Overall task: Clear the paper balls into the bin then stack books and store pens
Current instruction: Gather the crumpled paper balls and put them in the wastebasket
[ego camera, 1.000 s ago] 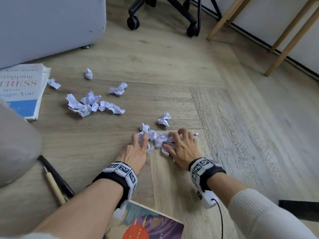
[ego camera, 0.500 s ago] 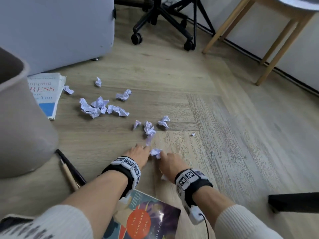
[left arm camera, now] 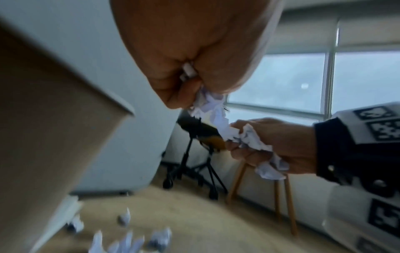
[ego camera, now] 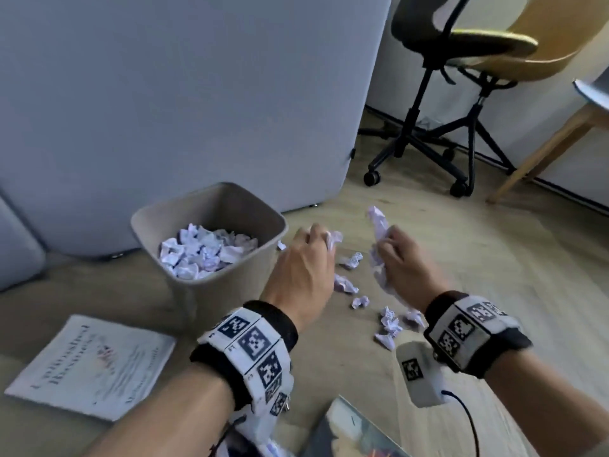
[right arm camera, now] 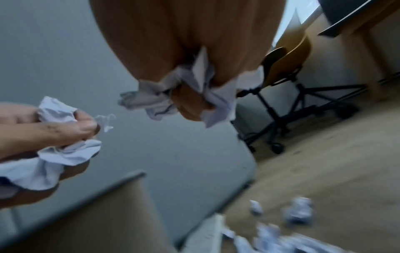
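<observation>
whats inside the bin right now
The bin holds a heap of crumpled paper balls, piled well below its rim. Whatever lies under that heap, and the bin's bottom, is covered and cannot be seen.

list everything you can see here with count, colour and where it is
bin: one, beige, on the floor before the grey panel, partly filled with white paper balls
loose paper balls: several, white, on the floor right of the bin, between and below the hands
white book: one, flat on the floor, lower left
dark-covered book: one, bottom edge, only partly in view
grey panel: one, upright behind the bin
office chair: one, black on castors, upper right
wooden chair: one, yellow-brown seat, far right
floor: light wood
left hand: grips white crumpled paper, right of the bin
right hand: grips white crumpled paper
wrist bands: two, black with white markers
</observation>
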The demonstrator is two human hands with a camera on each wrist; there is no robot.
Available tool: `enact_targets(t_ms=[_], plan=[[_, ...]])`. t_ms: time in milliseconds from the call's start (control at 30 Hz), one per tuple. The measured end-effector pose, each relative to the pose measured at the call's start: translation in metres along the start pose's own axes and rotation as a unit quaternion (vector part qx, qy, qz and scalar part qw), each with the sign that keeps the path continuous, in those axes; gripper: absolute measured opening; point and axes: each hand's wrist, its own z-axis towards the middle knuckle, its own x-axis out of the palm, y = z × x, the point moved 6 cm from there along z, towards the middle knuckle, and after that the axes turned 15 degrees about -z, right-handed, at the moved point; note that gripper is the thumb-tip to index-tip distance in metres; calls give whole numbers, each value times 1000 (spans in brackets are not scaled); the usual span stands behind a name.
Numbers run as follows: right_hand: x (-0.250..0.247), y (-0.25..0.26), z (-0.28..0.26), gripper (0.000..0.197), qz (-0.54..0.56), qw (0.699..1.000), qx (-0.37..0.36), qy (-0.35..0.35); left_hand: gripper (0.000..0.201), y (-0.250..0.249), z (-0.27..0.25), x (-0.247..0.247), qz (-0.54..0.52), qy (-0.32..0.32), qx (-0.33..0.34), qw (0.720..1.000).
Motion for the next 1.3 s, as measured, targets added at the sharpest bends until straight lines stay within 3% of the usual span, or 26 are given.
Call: enact_targets(t_ms=[100, 167, 233, 267, 333, 400, 467, 533, 633, 700, 767, 833, 900, 1067, 1100, 1167, 1300], plan=[[18, 81, 31, 16, 28, 998, -44, -34, 14, -2, 5, -75, -13, -155, 31, 987], [37, 128, 45, 14, 35, 996, -75, -37, 15, 18, 8, -108, -13, -223, -12, 975], [65, 170, 52, 15, 18, 994, -104, -15, 19, 54, 7, -134, -17, -250, -102, 963], [81, 184, 53, 16, -5, 995, -100, 3, 22, 75, 5, -138, -14, -225, -168, 960], [115, 194, 54, 36, -72, 993, -63, 65, 28, 109, 0, -132, 20, -96, -291, 952], [143, 191, 54, 57, -140, 979, -65, 136, 39, 124, -3, -127, 17, -14, -320, 947], [158, 188, 55, 53, -153, 967, -96, 182, 51, 125, 0, -131, -13, -22, -296, 955], [155, 181, 56, 58, -69, 974, -80, 200, 53, 125, 2, -137, -26, -54, -273, 960], [130, 169, 60, 63, 58, 987, -53, 138, 39, 112, 2, -142, 14, -118, -225, 967], [106, 153, 62, 52, 115, 989, -52, 78, 27, 87, 6, -136, -5, -155, -147, 977], [80, 124, 58, 43, 104, 993, -51, 29, 23, 58, 11, -116, -35, -153, -52, 986], [59, 81, 52, 35, 36, 998, -44, -3, 20, 34, 13, -78, -45, -84, 15, 995], [43, 29, 44, 25, -62, 998, -25, -15, 16, 25, 11, -25, -38, 11, 25, 999], [17, -94, 3, 8, -270, 959, 60, 54, 15, 58, -15, 109, 2, 244, -92, 965], [12, -114, -8, 15, -318, 942, 82, 75, 19, 69, -23, 131, 22, 279, -120, 952], [6, -149, -28, 35, -371, 916, 114, 98, 40, 93, -37, 165, 76, 322, -170, 928], [21, -202, -50, 78, -425, 884, 132, 146, 142, 148, -55, 203, 183, 381, -294, 857]])
